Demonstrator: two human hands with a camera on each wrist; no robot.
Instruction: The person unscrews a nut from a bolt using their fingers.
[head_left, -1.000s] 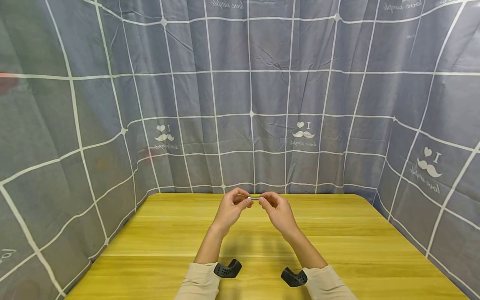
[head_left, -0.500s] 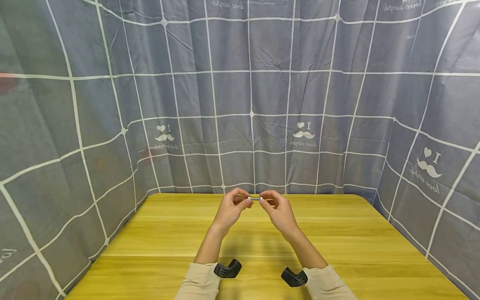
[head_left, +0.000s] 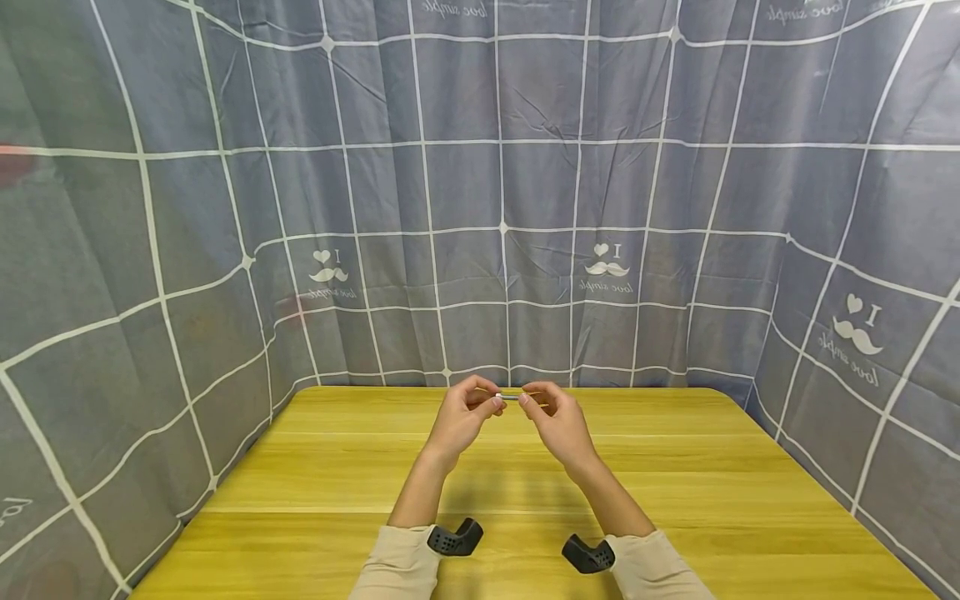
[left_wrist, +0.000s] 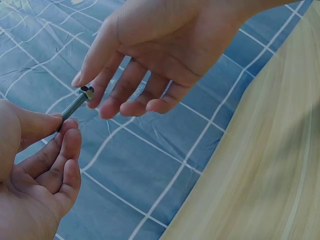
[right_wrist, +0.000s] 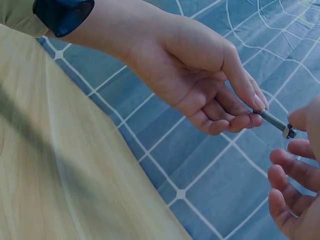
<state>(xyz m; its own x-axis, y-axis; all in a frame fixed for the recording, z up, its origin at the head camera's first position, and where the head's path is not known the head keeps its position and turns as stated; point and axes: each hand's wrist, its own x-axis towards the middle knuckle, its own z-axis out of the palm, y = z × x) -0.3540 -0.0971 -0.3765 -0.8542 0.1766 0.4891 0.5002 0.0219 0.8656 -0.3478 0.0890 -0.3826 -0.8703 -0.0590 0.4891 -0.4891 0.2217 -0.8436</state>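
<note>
My left hand (head_left: pixel 459 422) pinches one end of a threaded metal bolt (left_wrist: pixel 74 108) between thumb and fingertips, holding it above the far part of the table. The bolt's other end carries six-sided metal (right_wrist: pixel 287 131) and points toward my right hand (head_left: pixel 561 423). Around that end, the right thumb and index finger are spread, with gaps showing between them and the metal in the right wrist view. The remaining right fingers (left_wrist: pixel 135 107) are loosely bent. Under the left fingertips the held end of the bolt is hidden.
A yellow wood-grain table (head_left: pixel 337 475) lies below both hands. Grey curtains with white grid lines (head_left: pixel 540 183) stand close around its back and sides. Each sleeve cuff has a black device (head_left: pixel 457 538) on it.
The right thumb and fingers shift slightly around the bolt's end, with more of that end showing half a second ago in the head view. The left hand stays still with its pinch.
</note>
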